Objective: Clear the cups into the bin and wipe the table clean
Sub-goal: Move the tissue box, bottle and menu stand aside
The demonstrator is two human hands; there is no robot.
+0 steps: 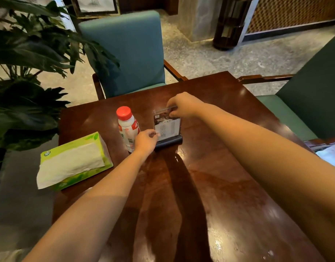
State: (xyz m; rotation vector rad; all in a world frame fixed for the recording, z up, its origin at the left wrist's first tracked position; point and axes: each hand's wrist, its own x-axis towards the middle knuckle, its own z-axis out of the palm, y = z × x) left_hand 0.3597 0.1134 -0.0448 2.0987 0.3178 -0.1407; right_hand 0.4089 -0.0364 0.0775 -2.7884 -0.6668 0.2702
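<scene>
A clear acrylic sign stand [167, 127] with a printed card and a dark base stands near the middle of the glossy dark wooden table [219, 167]. My right hand [181, 106] pinches its top edge. My left hand [145, 141] grips its lower left corner, just above the base. A white drink bottle [127, 127] with a red cap stands upright right beside my left hand. No cups or bin are in view.
A green tissue pack [74, 160] with a white tissue sticking out lies on the table's left edge. A blue armchair [125, 52] stands behind the table, a green one [304, 103] at the right. A large leafy plant [26, 72] fills the left side.
</scene>
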